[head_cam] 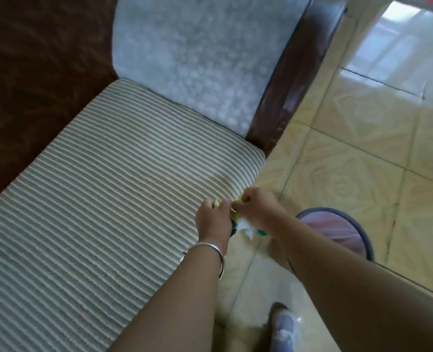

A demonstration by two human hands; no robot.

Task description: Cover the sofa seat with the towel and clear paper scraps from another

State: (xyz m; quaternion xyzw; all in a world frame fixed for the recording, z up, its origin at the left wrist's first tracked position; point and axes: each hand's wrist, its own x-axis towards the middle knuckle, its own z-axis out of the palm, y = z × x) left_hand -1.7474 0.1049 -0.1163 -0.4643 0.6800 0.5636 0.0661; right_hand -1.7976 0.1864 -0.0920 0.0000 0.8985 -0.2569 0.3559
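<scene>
Both hands meet at the edge of the striped sofa seat (103, 189) nearest the floor, close together and each closed on paper scraps (243, 224). The left hand (211, 217), with a silver bangle (205, 250) on its wrist, curls around a crumpled bunch of yellow, white and green pieces. The right hand (257, 204) pinches a yellow piece just beside it. The bunch is wadded, so its long axis cannot be told, and any print on it is too small to read. A bin (362, 232) with a pink liner stands on the tiled floor (350, 148) just right of the hands.
</scene>
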